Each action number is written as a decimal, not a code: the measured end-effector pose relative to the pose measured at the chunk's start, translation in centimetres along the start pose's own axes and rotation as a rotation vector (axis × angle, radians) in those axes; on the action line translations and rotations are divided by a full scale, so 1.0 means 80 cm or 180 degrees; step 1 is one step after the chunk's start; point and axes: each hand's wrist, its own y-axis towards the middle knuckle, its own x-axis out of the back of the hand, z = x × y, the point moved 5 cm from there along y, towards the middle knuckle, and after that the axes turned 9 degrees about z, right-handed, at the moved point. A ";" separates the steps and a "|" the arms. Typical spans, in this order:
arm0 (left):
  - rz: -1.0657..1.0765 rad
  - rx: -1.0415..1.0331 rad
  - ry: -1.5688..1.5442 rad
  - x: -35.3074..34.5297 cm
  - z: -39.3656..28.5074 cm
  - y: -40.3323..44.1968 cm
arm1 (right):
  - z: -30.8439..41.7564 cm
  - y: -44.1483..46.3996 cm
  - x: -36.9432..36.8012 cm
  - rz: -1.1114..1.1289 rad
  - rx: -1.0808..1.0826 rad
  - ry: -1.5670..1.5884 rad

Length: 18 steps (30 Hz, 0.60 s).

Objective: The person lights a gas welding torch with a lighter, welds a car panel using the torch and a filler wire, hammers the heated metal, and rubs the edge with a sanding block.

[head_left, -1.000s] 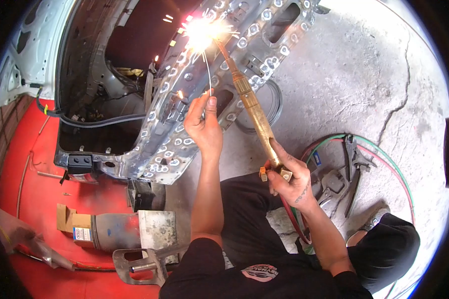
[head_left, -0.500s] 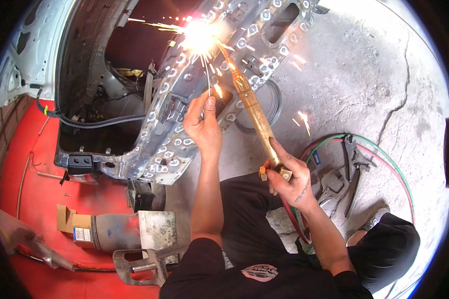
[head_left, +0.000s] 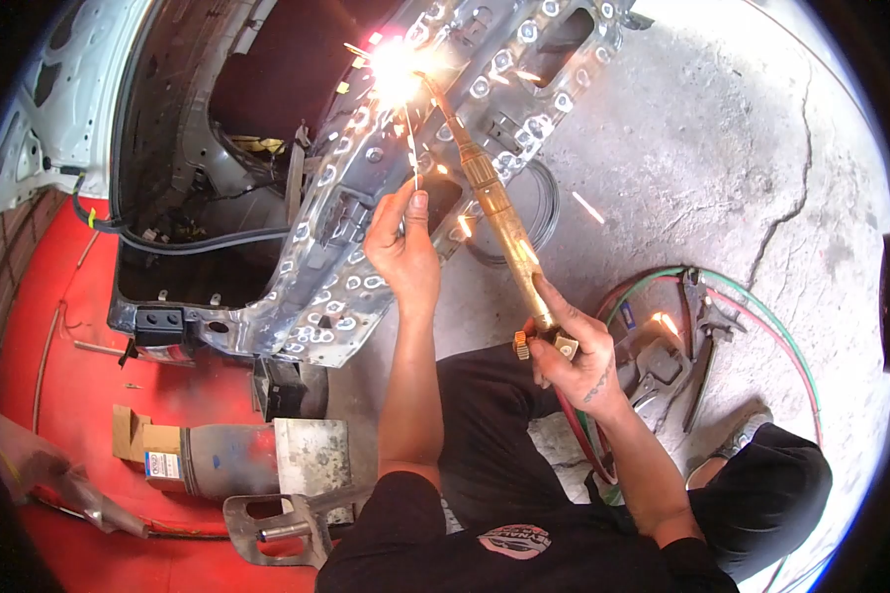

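Observation:
My right hand (head_left: pixel 576 348) is closed around the rear of a brass gas welding torch (head_left: pixel 504 222), near its valve knobs. The torch's thin tip points up and left into a bright white glare with sparks on the car body panel (head_left: pixel 351 282). Between its thumb and fingers, my left hand (head_left: pixel 403 242) pinches a thin welding rod (head_left: pixel 412 148) that runs up toward the same glare. The glare hides the tip of the torch and the far end of the rod. Many ringed weld spots dot the bare metal panel.
Red and green hoses (head_left: pixel 752 296) loop over the concrete floor beside locking clamps (head_left: pixel 697 306). Coiled wire (head_left: pixel 544 208) lies behind the torch. At lower left are a grey cylinder (head_left: pixel 232 460), a cardboard box (head_left: pixel 148 440) and a metal clamp (head_left: pixel 282 529). A black cable (head_left: pixel 208 242) hangs along the body.
The spark spray is smaller and its sparks fly in other places, one now near the clamps on the floor. The torch and both hands have hardly moved.

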 end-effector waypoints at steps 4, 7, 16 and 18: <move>-0.0035 -0.0225 0.0019 -0.001 -0.002 0.001 | -0.001 -0.001 -0.001 0.0024 -0.0020 0.0059; -0.0003 -0.0198 0.0007 0.000 -0.004 0.001 | 0.000 0.000 -0.001 -0.0063 -0.0041 0.0058; -0.0047 -0.0203 -0.0060 -0.001 -0.002 0.002 | 0.000 0.000 -0.001 -0.0096 -0.0052 0.0054; -0.0052 -0.0155 -0.0112 -0.002 0.003 0.002 | 0.000 0.000 0.000 -0.0251 -0.0117 0.0104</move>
